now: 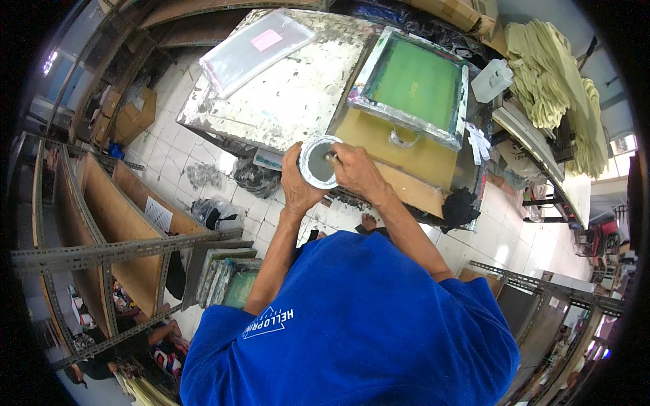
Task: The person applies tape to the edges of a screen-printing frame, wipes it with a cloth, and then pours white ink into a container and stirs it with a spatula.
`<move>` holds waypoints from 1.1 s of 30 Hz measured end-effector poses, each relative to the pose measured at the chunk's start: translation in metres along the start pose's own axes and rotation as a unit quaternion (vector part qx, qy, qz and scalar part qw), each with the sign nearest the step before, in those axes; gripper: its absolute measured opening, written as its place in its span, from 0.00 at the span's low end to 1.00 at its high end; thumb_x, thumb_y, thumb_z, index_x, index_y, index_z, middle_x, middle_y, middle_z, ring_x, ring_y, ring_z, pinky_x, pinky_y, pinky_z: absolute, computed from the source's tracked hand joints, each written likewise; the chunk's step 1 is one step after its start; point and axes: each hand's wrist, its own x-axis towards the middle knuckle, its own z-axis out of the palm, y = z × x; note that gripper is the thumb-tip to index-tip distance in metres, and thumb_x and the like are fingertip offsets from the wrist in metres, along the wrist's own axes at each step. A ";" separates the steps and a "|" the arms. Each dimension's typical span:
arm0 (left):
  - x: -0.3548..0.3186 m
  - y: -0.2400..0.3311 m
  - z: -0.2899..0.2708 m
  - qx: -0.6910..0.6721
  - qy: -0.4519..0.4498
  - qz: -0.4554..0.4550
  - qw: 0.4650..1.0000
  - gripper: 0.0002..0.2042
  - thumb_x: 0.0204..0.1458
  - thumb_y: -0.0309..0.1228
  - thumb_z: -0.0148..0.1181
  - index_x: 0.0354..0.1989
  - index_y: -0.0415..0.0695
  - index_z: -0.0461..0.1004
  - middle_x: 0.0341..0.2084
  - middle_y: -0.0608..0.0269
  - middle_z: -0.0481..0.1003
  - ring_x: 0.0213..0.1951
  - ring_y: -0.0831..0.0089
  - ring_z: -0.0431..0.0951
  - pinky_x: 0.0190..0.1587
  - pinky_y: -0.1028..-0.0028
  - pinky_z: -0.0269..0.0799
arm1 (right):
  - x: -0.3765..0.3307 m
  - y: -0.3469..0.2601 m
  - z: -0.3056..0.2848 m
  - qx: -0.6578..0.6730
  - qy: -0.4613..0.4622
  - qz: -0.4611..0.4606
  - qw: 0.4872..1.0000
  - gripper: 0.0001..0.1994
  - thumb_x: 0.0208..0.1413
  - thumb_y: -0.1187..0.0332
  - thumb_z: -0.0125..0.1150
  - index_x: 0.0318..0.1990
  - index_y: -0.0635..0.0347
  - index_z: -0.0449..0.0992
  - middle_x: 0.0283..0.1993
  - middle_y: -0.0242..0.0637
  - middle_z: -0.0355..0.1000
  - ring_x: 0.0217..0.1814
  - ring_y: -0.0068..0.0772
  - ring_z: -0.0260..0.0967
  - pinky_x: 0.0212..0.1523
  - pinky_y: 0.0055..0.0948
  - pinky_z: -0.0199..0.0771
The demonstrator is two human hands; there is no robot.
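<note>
My left hand [296, 184] is wrapped around the side of a round tub [304, 165] with a whitish, smeared rim. The tub is held up in front of my chest at the table's near edge, and grey paste [318, 166] shows inside it. My right hand [359, 174] is closed at the tub's right rim. It grips a short, shiny stirrer-like tool [331, 155] that reaches into the paste; its exact kind is hidden by my fingers. Beyond my right hand, a green printing screen [416, 81] in a pale frame lies on the table.
A paint-stained white tabletop [271, 101] bears a stack of clear plastic sheets [244, 57]. Behind my right hand sits a small round container [404, 137]. A white jug [492, 80] stands right of the screen. Shelving [122, 250] lines the left; another person [95, 369] is at lower left.
</note>
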 end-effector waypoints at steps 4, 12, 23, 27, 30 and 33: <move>0.001 -0.001 0.002 -0.004 -0.004 0.002 1.000 0.52 0.27 0.38 0.83 0.63 0.36 0.56 0.56 0.44 0.66 0.58 0.50 0.68 0.62 0.58 0.64 | 0.001 0.005 0.005 0.041 0.063 -0.029 0.997 0.08 0.52 0.74 0.58 0.39 0.67 0.74 0.33 0.58 0.74 0.37 0.61 0.74 0.37 0.48 0.73; 0.004 0.005 0.003 0.000 -0.009 0.004 1.000 0.52 0.27 0.40 0.83 0.62 0.36 0.57 0.56 0.43 0.66 0.58 0.49 0.68 0.62 0.58 0.64 | 0.002 0.007 0.001 0.008 0.042 -0.018 0.999 0.08 0.55 0.72 0.56 0.37 0.69 0.73 0.33 0.57 0.73 0.36 0.63 0.72 0.37 0.49 0.72; 0.004 0.005 0.008 -0.007 -0.018 -0.016 1.000 0.52 0.27 0.41 0.83 0.62 0.37 0.57 0.55 0.45 0.66 0.58 0.51 0.69 0.61 0.59 0.65 | 0.006 0.011 -0.004 -0.017 0.031 -0.021 0.999 0.07 0.56 0.72 0.56 0.35 0.69 0.73 0.33 0.57 0.74 0.37 0.61 0.74 0.37 0.48 0.73; 0.005 0.005 0.008 0.002 -0.015 -0.008 1.000 0.52 0.27 0.40 0.83 0.62 0.37 0.57 0.55 0.45 0.66 0.57 0.51 0.69 0.61 0.59 0.65 | 0.006 0.007 -0.004 0.050 -0.016 0.010 0.999 0.07 0.55 0.74 0.58 0.38 0.68 0.75 0.32 0.56 0.74 0.37 0.59 0.74 0.37 0.45 0.74; 0.004 0.003 0.011 -0.011 -0.018 -0.025 0.999 0.52 0.26 0.39 0.83 0.62 0.37 0.57 0.55 0.45 0.66 0.57 0.51 0.69 0.61 0.59 0.66 | 0.007 0.010 -0.005 0.024 0.044 -0.020 0.999 0.07 0.55 0.74 0.58 0.37 0.69 0.75 0.32 0.56 0.74 0.37 0.60 0.74 0.37 0.45 0.73; 0.003 0.003 0.012 0.003 -0.007 -0.012 1.000 0.52 0.26 0.39 0.83 0.62 0.37 0.57 0.55 0.45 0.67 0.57 0.52 0.70 0.60 0.59 0.66 | 0.007 0.012 -0.011 -0.010 -0.010 -0.006 1.000 0.06 0.55 0.74 0.58 0.38 0.69 0.75 0.32 0.56 0.74 0.36 0.60 0.74 0.37 0.44 0.73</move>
